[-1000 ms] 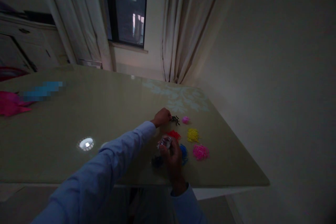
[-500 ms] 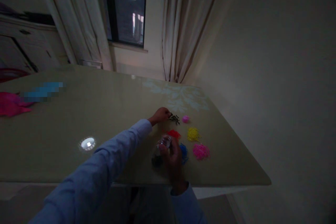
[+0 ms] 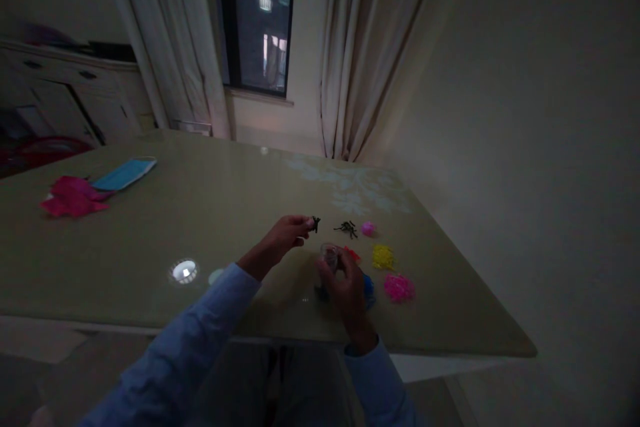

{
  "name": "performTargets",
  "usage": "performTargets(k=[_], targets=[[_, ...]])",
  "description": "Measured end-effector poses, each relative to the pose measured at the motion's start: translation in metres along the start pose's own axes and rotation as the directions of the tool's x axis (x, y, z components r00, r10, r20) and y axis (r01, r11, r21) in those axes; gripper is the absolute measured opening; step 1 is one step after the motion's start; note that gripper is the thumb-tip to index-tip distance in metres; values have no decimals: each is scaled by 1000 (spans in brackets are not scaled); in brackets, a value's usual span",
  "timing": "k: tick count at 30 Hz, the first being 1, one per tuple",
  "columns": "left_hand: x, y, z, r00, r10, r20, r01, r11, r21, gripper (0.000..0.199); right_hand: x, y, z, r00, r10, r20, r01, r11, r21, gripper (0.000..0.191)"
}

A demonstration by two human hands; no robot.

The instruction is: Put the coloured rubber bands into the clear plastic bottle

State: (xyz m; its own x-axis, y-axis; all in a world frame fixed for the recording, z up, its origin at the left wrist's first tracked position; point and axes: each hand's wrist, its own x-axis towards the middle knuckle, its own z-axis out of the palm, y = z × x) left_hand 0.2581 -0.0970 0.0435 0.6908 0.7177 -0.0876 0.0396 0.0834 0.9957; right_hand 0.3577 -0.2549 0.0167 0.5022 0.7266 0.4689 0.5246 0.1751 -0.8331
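My left hand (image 3: 285,235) pinches a few small, thin black pieces (image 3: 316,223) between thumb and fingertips, above the table. Their exact kind is too small to make out. Just to the right lies a loose pile of similar black pieces (image 3: 347,229). In my right hand (image 3: 347,283) is a small clear container (image 3: 329,253), held upright or nearly so by thumb and fingers. Partly hidden behind that hand are a red pile (image 3: 353,255) and a blue pile (image 3: 369,290). A dark heap (image 3: 321,293) shows at its left side.
Right of my hands lie a yellow pile (image 3: 383,257), a bright pink pile (image 3: 399,287) and a small light pink clump (image 3: 368,229). A blue face mask (image 3: 125,175) and pink cloth-like material (image 3: 75,197) rest at the table's (image 3: 210,213) far left.
My left hand has lifted away from the black pile and drawn left, with several black pieces in its fingers. My right hand still holds the clear container. The head view has shifted left.
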Motion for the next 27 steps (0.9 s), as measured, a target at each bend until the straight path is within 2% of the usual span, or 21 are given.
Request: performTargets(k=[5,10,15,23,27], targets=[[-41,10,-12,990,83,-116,-91,993,-71,43,7,-12,12,994,-69,82,79,989,-126,31],[-59,10,-11,965,164,-203,-150,985,80,31,8,-19,23,978,-153,142,182,960,-215,34],[-70,7,-12,903,340,-265,-293,935,201,27,6,-23,27,962,-215,167,256,921,-294,34],[-76,0,-15,863,456,-217,-350,850,394,19,9,-27,32,942,-262,212,323,883,-341,30],[-78,9,-25,870,484,-94,-380,781,495,18,11,-29,32,925,-294,241,363,871,-330,30]])
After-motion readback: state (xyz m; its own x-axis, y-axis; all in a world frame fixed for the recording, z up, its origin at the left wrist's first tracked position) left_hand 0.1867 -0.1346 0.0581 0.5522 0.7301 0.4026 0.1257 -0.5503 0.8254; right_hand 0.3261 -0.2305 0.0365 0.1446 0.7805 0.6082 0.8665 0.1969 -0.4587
